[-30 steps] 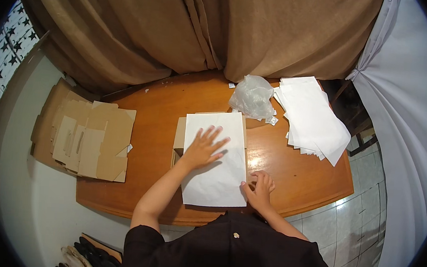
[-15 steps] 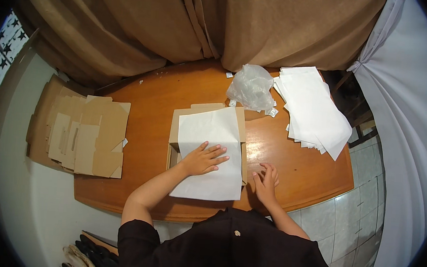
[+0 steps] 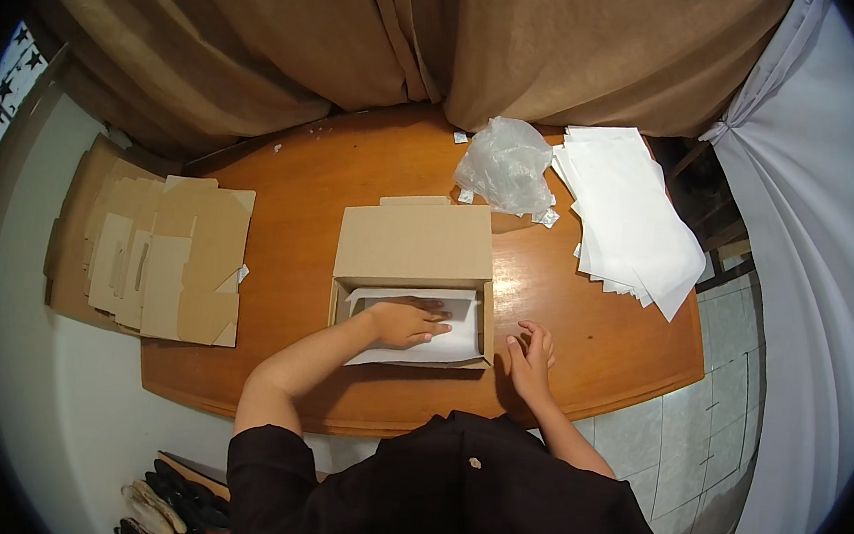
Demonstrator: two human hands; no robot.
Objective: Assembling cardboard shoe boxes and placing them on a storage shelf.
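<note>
An open cardboard box (image 3: 415,246) stands in front of me on the wooden table, its lid folded back on the far side. Inside it lies a white sheet of paper (image 3: 456,345), sunk into the box, with its near edge reaching the front wall. My left hand (image 3: 408,323) presses down on that sheet, fingers stretched out and pointing right; part of them is in shadow inside the box. Just right of the box, my right hand (image 3: 531,356) hovers at the table, holding nothing, thumb and fingers apart and slightly curled.
Flattened cardboard boxes (image 3: 172,262) are stacked at the table's left end. A crumpled clear plastic bag (image 3: 506,165) sits at the back, with small white packets (image 3: 546,217) around it. Right of it lies a fanned stack of white paper (image 3: 631,218). Brown curtains (image 3: 604,60) hang behind the wooden table (image 3: 602,341).
My left hand has pushed the paper down into the box; before, the sheet lay flat across the box and its lid. The lid now shows uncovered. My right hand has barely moved.
</note>
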